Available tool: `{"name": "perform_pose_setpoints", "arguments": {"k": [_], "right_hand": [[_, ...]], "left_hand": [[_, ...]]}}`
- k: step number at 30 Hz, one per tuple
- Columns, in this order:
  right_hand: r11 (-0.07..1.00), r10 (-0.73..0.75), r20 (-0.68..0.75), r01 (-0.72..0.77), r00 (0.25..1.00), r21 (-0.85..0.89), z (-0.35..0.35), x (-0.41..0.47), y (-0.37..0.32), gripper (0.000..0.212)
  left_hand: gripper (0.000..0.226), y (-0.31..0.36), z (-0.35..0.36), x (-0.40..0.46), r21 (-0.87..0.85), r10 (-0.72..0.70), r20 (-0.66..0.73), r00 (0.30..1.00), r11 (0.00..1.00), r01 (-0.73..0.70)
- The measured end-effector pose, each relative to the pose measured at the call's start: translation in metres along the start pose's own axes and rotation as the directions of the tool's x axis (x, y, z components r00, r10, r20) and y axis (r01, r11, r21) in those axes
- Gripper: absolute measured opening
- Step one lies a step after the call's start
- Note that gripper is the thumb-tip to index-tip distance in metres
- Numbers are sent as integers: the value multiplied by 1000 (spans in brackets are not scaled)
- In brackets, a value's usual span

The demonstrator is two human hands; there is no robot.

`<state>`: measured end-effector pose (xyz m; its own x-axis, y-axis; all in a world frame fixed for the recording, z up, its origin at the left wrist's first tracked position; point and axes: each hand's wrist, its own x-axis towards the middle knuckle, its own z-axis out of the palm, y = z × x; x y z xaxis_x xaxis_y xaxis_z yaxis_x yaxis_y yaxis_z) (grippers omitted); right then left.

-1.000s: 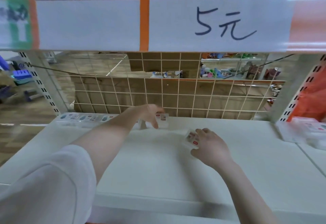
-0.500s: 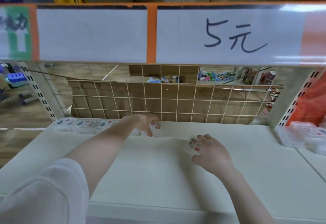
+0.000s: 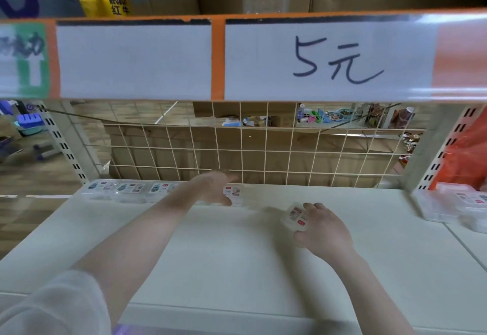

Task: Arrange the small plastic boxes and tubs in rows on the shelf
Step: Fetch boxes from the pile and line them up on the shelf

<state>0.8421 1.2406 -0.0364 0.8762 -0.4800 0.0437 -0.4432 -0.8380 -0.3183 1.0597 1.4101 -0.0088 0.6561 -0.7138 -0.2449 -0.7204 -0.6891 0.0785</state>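
five small boxes [image 3: 131,189] on shelf [image 3: 237,268]; two hands [image 3: 325,229].

Left hand [image 3: 214,188] touches a back-row box [image 3: 233,194]; right hand [image 3: 322,229] holds another box [image 3: 295,217].

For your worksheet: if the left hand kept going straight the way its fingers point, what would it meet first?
Probably the wire mesh back panel; the left hand points toward it, past the small box beside its thumb. Depth is unclear.

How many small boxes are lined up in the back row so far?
4 visible: three side by side at back left, a fourth at the left hand. The forearm may hide more.
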Motion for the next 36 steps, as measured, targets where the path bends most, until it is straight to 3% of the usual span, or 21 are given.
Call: {"name": "perform_pose_setpoints", "arguments": {"k": [4,7,13,19,28,32,36], "right_hand": [[1000,28,-22,-28,999,14,-1,7,-1,31],[999,26,-15,-26,1000,22,-1,15,-3,29],[999,8,19,-9,1000,37,3,36,-17,29],[998,55,85,-57,995,22,12,54,-37,30],[998,54,116,-56,992,15,22,70,-53,19],[1000,22,147,-24,989,11,20,70,-48,35],[983,-178,309,154,934,99,3,80,-29,56]], "left_hand": [[68,2,8,-49,-39,32,-286,958,998,-45],[60,-6,34,-81,-153,-104,-391,915,987,48],[61,-21,82,-121,-237,-319,-409,855,942,238],[57,-21,103,-137,-307,-439,-427,791,893,329],[56,-20,120,-141,-287,-478,-446,757,877,384],[55,-22,123,-140,-265,-469,-466,750,883,388],[55,-23,127,-139,-263,-470,-471,746,882,390]]}}
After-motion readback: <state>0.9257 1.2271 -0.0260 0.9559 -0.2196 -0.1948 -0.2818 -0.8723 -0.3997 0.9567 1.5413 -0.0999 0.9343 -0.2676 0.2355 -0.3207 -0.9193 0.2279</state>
